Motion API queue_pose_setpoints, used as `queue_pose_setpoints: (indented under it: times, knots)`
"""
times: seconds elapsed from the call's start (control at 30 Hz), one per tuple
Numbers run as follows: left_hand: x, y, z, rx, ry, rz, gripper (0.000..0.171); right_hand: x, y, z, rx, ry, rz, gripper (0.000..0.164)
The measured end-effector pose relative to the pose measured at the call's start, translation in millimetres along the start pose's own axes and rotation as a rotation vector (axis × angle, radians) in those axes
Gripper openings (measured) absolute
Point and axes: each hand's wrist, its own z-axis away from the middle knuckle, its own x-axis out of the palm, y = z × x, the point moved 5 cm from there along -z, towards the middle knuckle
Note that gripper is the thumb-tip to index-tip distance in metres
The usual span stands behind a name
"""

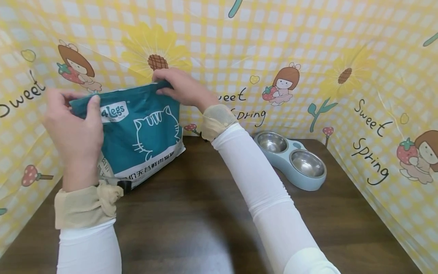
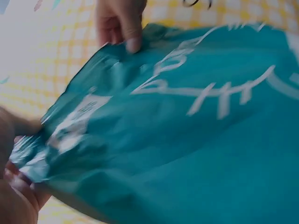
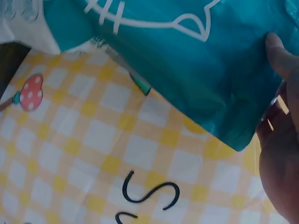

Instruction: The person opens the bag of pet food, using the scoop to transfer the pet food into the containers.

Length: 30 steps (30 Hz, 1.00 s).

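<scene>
A teal and white cat food bag (image 1: 137, 129), printed with a white cat outline, stands upright on the left part of the table. My left hand (image 1: 76, 129) pinches its top edge at the left corner, thumb on the front face. At the other top corner my right hand (image 1: 184, 89) grips the edge, its thumb also in front. The left wrist view shows the teal front (image 2: 201, 140) up close, slightly blurred, with both hands along the top edge. In the right wrist view, my right thumb (image 3: 280, 53) lies against the bag near its corner.
To the right on the dark wood table (image 1: 191, 224) stands a light blue double pet bowl (image 1: 304, 182) with two metal dishes. A yellow checked cloth (image 1: 219, 45) with printed figures and flowers covers the walls behind and at both sides.
</scene>
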Motion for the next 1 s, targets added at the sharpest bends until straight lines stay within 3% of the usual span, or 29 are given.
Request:
queue_pose_setpoints:
  times: [0.1,0.2,0.3,0.63,0.77,1.0]
  knots:
    - [-4.2,13.5,2.0,0.156,-0.039,-0.11,0.035,2,1,1,0.027,0.027,0.001,0.021]
    - [-2.4,23.8,5.4,0.293,-0.047,-0.195,0.037,3,-1,2,0.047,0.05,0.028,0.022]
    - [1.8,27.4,8.0,0.356,-0.024,-0.238,0.036,5,-2,3,0.059,0.059,0.055,0.021]
    - [10.7,26.8,8.1,0.454,0.005,-0.175,0.029,12,-2,5,0.053,0.063,0.057,0.016]
    - [12.3,30.8,10.3,0.46,0.005,-0.219,0.032,12,-1,7,0.057,0.063,0.076,0.017]
    - [19.7,41.2,21.1,0.5,-0.083,-0.357,0.036,12,-3,16,0.073,0.079,0.088,0.019]
